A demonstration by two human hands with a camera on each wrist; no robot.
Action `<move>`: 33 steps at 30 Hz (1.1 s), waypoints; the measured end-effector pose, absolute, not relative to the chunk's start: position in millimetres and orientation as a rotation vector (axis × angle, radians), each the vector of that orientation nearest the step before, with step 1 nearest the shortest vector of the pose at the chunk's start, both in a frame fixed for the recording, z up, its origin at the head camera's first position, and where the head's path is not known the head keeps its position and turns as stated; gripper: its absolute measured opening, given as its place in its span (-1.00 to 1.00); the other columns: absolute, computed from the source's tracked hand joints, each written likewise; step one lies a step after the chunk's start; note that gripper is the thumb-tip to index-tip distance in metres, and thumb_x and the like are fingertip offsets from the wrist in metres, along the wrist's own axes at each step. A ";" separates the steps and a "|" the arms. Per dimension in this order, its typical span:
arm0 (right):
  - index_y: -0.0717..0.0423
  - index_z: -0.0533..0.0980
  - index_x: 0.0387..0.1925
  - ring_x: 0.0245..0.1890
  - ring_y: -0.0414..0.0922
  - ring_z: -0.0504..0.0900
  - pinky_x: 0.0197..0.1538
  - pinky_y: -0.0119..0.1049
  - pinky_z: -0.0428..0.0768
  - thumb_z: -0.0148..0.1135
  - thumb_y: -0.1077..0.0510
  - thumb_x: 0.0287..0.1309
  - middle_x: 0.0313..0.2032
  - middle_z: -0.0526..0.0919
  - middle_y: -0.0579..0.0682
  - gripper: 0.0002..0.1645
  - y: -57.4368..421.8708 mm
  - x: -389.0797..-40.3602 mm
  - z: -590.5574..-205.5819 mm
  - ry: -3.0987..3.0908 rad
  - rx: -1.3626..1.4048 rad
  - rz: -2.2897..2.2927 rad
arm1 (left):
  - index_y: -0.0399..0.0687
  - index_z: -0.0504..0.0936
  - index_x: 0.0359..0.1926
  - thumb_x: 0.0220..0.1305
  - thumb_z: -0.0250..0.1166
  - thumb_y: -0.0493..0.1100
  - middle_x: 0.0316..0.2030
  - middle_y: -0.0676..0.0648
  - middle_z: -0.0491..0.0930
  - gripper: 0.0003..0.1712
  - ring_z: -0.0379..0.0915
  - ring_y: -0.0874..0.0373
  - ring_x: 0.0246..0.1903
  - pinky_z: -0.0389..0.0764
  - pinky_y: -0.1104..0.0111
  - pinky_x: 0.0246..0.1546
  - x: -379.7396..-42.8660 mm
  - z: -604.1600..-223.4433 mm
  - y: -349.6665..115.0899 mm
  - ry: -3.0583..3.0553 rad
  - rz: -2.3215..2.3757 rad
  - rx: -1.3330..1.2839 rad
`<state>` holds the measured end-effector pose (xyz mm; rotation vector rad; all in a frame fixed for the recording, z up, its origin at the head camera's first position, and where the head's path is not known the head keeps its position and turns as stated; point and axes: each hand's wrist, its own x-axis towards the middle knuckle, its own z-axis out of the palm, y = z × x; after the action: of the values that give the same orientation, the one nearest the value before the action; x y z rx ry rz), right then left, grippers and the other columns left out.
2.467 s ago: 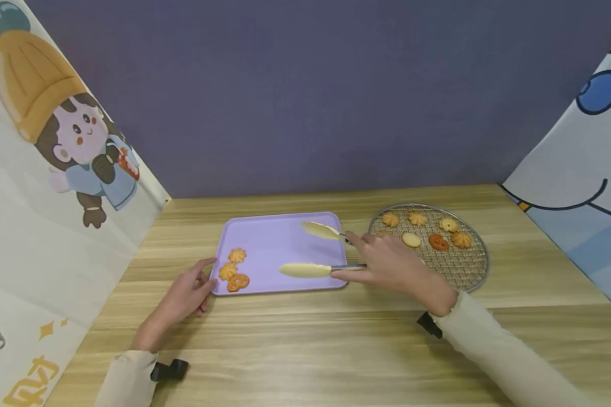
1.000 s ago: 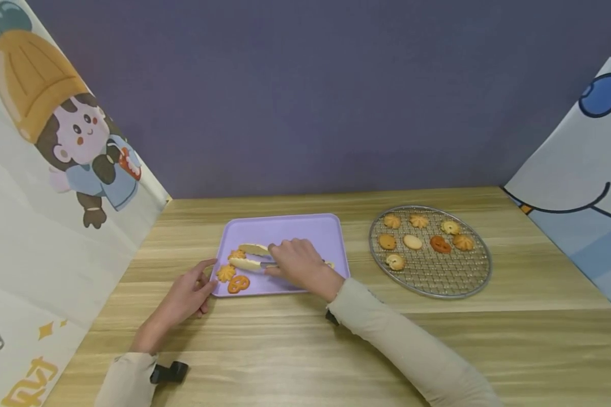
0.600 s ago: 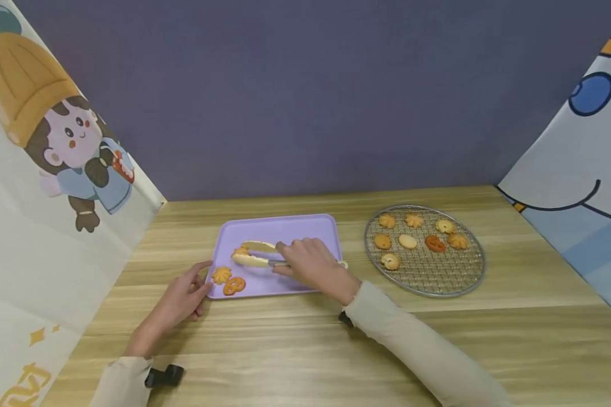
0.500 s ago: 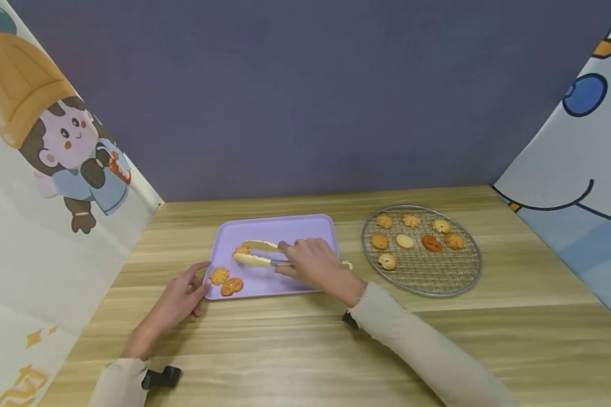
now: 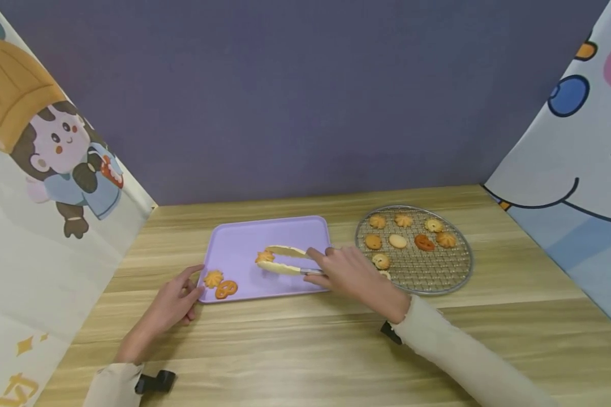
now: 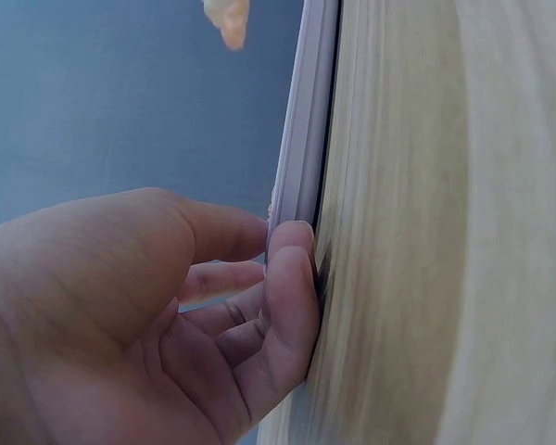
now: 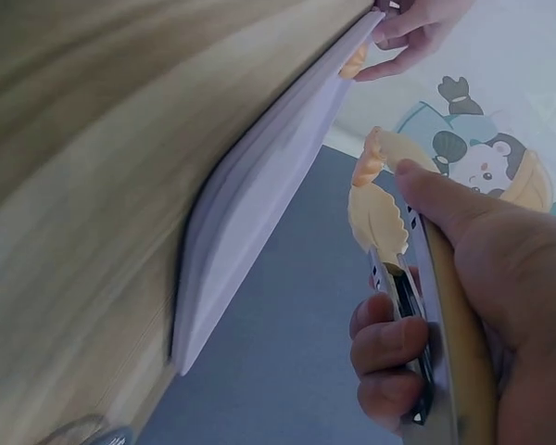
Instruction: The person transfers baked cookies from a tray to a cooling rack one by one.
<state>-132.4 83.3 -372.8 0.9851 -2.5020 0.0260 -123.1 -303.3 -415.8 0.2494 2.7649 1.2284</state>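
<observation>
Above tray (image 5: 244, 234) | cookie (image 5: 264, 256) in tongs (image 5: 285, 269) | between left hand (image 5: 170, 301) and right hand (image 5: 350, 273)

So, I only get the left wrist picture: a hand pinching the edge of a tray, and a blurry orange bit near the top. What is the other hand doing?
Observer: The right hand is holding a pair of tongs.
Visitor: Then what is that orange bit I can see?
Observer: A cookie, caught between the tips of the tongs and held above the tray.
Visitor: Are there any others away from the tray?
Observer: Yes, several more cookies lie on a round wire rack to the right of the tray in the head view.
</observation>
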 end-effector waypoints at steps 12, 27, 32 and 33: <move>0.06 0.54 -0.10 -0.81 -0.34 0.11 -0.78 -0.55 -0.02 0.38 -0.29 0.10 -0.73 0.37 -0.15 -0.43 116.9 -107.7 -376.2 -2.456 0.968 0.068 | -0.24 0.18 0.46 0.47 0.13 -0.31 -0.41 -0.16 0.50 -0.38 0.50 0.12 -0.69 0.62 0.26 -0.75 -120.4 -418.1 -303.1 2.746 1.241 0.242; 0.07 0.55 0.09 -0.80 -0.34 0.16 -0.79 -0.55 0.06 0.36 -0.25 0.14 -0.68 0.48 -0.07 -0.36 161.5 -87.7 -367.8 -2.473 0.843 0.112 | -0.23 0.20 0.46 0.46 0.13 -0.32 -0.43 -0.16 0.48 -0.39 0.50 0.11 -0.70 0.62 0.26 -0.76 -123.7 -414.3 -303.9 2.763 1.224 0.247; 0.07 0.57 0.08 -0.80 -0.34 0.14 -0.79 -0.55 0.05 0.36 -0.26 0.12 -0.66 0.51 -0.03 -0.36 171.6 -83.4 -365.6 -2.455 0.845 0.098 | -0.23 0.20 0.45 0.46 0.13 -0.31 -0.44 -0.16 0.48 -0.39 0.50 0.11 -0.70 0.62 0.26 -0.76 -122.7 -415.5 -303.8 2.763 1.231 0.239; 0.07 0.57 0.07 -0.81 -0.34 0.14 -0.80 -0.55 0.04 0.36 -0.26 0.11 -0.65 0.52 -0.01 -0.36 173.8 -82.4 -365.3 -2.450 0.842 0.090 | -0.23 0.20 0.45 0.46 0.13 -0.31 -0.43 -0.16 0.48 -0.39 0.50 0.11 -0.69 0.62 0.25 -0.76 -122.3 -415.7 -303.9 2.760 1.233 0.237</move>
<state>-82.4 173.8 -365.3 0.8425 -2.4498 0.0903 -122.3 -303.9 -415.7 0.2367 2.7603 1.2328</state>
